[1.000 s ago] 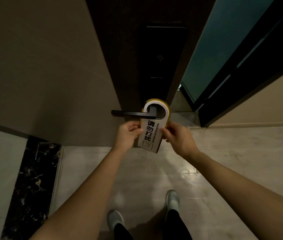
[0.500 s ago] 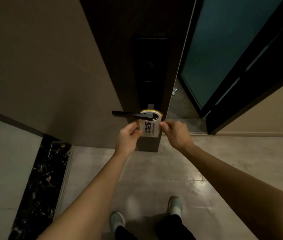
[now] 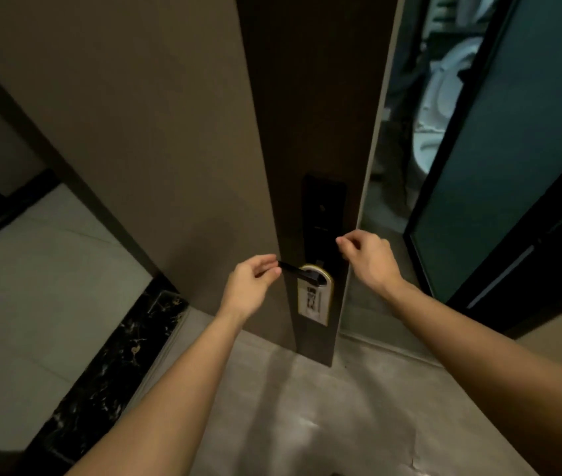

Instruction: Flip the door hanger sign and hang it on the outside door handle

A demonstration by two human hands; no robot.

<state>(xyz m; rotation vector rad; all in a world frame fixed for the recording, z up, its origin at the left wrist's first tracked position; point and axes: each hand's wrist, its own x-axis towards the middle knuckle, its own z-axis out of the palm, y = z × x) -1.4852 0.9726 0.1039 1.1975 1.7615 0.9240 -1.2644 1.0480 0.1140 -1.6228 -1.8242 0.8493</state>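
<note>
Head view, left to right: black marble floor strip [image 3: 114, 352]; my left hand [image 3: 250, 286], fingers loosely curled and apart, empty, just beside the tip of the door handle [image 3: 295, 269]; door hanger sign [image 3: 315, 297], now hanging free on that handle, printed face outward; my right hand [image 3: 367, 257], fingers curled, thumb and forefinger nearly meeting, holding nothing. Both hands have let go of the sign since half a second ago.

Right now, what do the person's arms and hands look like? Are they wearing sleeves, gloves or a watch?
Both arms are bare all the way to the bottom of the picture, with no sleeves showing. The left hand and right hand wear no gloves. No watch, bracelet or ring can be seen on either wrist or on the fingers. The light is dim, so finer details cannot be made out.
</note>
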